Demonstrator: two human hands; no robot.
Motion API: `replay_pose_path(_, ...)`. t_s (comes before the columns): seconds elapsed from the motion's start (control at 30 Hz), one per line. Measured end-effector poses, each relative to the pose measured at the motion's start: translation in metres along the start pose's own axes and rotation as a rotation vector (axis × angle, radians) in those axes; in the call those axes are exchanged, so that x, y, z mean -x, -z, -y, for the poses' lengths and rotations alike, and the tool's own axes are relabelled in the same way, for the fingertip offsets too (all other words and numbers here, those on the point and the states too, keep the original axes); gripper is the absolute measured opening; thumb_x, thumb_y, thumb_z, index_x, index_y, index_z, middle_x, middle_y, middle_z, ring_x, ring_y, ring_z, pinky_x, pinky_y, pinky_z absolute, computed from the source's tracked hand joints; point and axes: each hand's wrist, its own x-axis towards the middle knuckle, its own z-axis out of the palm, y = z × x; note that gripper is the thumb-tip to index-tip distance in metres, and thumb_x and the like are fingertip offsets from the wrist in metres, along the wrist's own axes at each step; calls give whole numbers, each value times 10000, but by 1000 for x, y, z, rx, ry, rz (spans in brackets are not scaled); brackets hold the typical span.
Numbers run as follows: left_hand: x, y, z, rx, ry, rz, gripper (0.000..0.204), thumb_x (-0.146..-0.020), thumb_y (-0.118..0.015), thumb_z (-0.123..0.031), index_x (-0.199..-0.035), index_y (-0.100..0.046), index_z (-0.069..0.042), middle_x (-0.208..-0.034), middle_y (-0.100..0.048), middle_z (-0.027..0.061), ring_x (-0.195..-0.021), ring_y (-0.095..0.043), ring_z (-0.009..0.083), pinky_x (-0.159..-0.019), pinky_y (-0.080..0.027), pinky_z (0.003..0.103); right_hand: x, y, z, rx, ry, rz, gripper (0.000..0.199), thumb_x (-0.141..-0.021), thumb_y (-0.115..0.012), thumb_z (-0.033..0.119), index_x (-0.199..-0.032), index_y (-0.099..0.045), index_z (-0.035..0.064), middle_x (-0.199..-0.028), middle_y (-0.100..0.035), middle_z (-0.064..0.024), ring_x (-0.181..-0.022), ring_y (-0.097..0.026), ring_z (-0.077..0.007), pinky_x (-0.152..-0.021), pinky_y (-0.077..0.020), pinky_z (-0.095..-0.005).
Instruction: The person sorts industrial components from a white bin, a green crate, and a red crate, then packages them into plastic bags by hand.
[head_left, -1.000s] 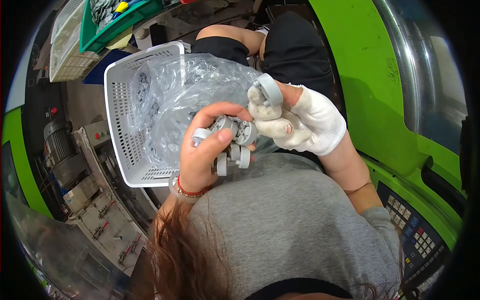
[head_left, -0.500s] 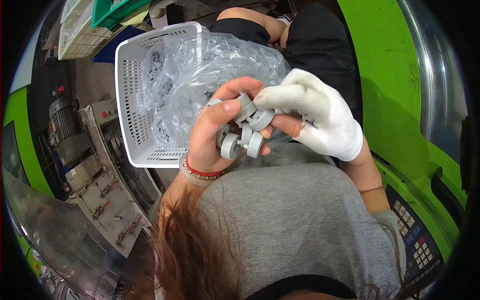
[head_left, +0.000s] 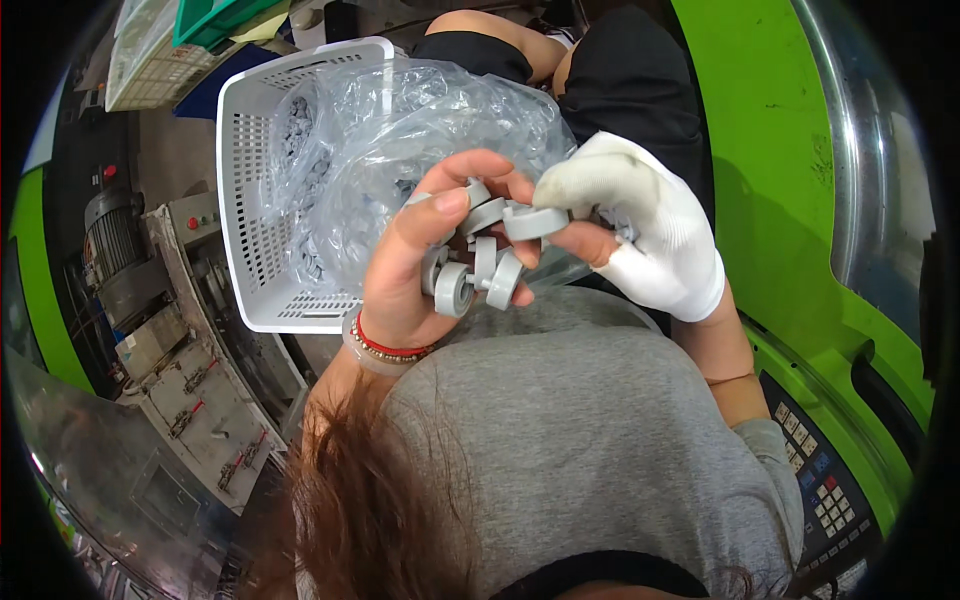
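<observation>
1. Head view: the bare left hand is curled around a cluster of light-grey, wheel-shaped plastic parts, its thumb pressing from above and its fingers wrapped behind them.
2. The right hand, in a white knit glove that leaves the thumb bare, pinches a light-grey plastic ring between thumb and gloved forefinger.
3. That ring sits between the two hands, just beside the upper parts of the cluster; whether it is joined to them, I cannot tell.
4. Small grey pieces show in the hollow of the glove, partly hidden by its folds.
5. Both hands are in front of the grey T-shirt, over the near side of a white perforated plastic basket.
6. A crumpled clear plastic bag lines the basket, with many small grey parts at its left side.
7. A red beaded bracelet circles the left wrist.
8. To the right stands a bright-green machine housing, with a dark keypad panel lower down.
</observation>
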Motion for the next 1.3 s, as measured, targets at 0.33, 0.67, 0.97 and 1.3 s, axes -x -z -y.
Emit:
replay_pose_path(0.33, -1, -2, 2, -168, 8, 0, 384, -899, -473, -268, -1191, -424, -24, -1048, -506, 160, -842, -588, 224, -636, -560, 337, 1, 0, 8, 61, 59, -63, 259, -695, -696, 4, -938, -611, 29, -806, -574, -77, -725, -549, -154, -622, -446, -275)
replay_pose_path(0.67, 0, 8, 8, 91, -7, 38, 365, -916, -426, -287, -1196, -430, -54, -1045, -488, 143, -867, -583, 254, -614, -582, 376, 16, -8, -18, -2021, -864, 137, 331, -949, -408, 249, -1115, -458, -33, -781, -475, -42, -459, -403, -73, -303, -321, -145)
replay_pose_path(0.97, 1, 8, 7, 130, -12, 33, 359, -919, -408, -292, -1199, -442, -70, -1041, -492, 132, -886, -578, 255, -626, -580, 385, 15, -13, -7, -2039, -807, 50, 334, -932, -376, 230, -1072, -495, -49, -948, -573, -222, -602, -553, -164, -410, -446, -176)
replay_pose_path(1.3, -3, 11, 5, 170, 5, 1, 343, -918, -437, -295, -1173, -472, -68, -1032, -518, 121, -910, -594, 246, -644, -579, 397, 8, -8, 7, -764, -493, 34, 455, -681, -759, 214, -1031, -544, 18, -802, -561, -72, -642, -558, -143, -510, -439, -210)
